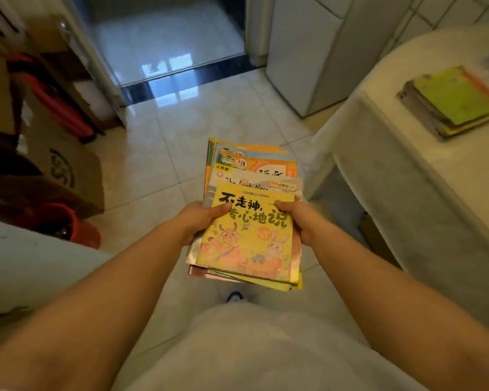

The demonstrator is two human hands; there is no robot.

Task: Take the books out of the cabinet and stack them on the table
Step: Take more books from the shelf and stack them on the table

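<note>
Both hands grip one pile of books [249, 221] over the tiled floor [158, 153], centre-near: left hand [201, 221] clamped on its left edge, right hand [299, 221] on its right edge, thumbs pressed on the yellow top cover, other fingers hidden under the pile. Covers in the pile are fanned, far ones sticking out past the top book. Second stack [449, 105] with a green cover on top lies on the table [407, 193] at far right, well apart from the held pile.
</note>
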